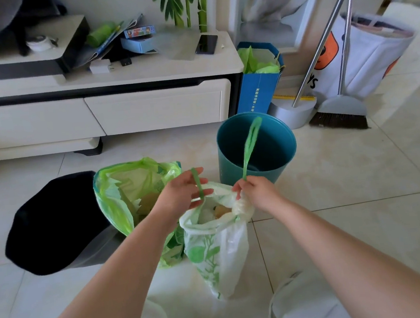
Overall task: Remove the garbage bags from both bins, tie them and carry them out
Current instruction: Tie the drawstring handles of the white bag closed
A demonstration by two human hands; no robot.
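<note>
A white garbage bag [219, 250] with green leaf print stands on the floor in front of me, its mouth half gathered. My right hand [254, 193] pinches one green drawstring loop [251, 142] and holds it up over the teal bin [256, 149], which has no bag in it. My left hand [181, 193] has the other green drawstring [198, 183] running across its fingers. A green garbage bag [135, 191] full of rubbish stands open to the left, beside the black bin [56, 225].
A white TV cabinet [102, 112] runs along the back. A blue paper bag [258, 90], a dustpan [293, 113], a broom [340, 113] and a white fabric hamper [363, 59] stand at the back right. Tiled floor lies to the right.
</note>
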